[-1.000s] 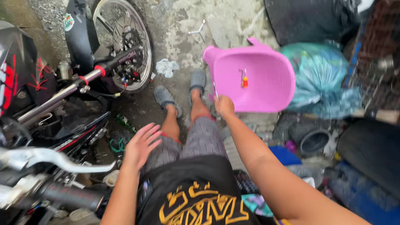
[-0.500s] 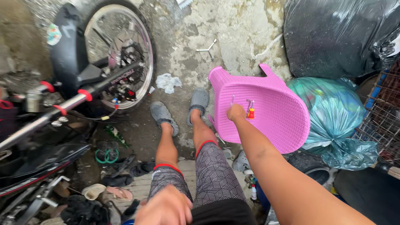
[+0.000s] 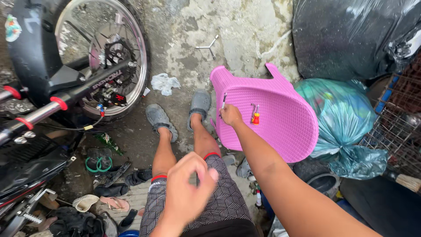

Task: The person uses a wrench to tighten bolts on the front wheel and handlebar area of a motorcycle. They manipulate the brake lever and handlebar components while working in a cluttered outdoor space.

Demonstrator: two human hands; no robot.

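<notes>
On pink plastic chair [image 3: 280,118] seat: right hand [image 3: 231,115] fingers pinched on thin metal tool [image 3: 224,101], upright; looks light, stiff, slick — grip mid-shaft. Small red-handled tool [image 3: 255,115] lies just beside. Left hand [image 3: 186,193] loosely curled, empty, above knee

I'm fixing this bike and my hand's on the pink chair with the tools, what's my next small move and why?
Probably lift the slim silver tool clear of the pink chair. Your right hand already pinches its lower end at the chair's edge, while the red-handled tool lies beside it untouched. Your left hand is empty over your lap, free to steady things.
</notes>
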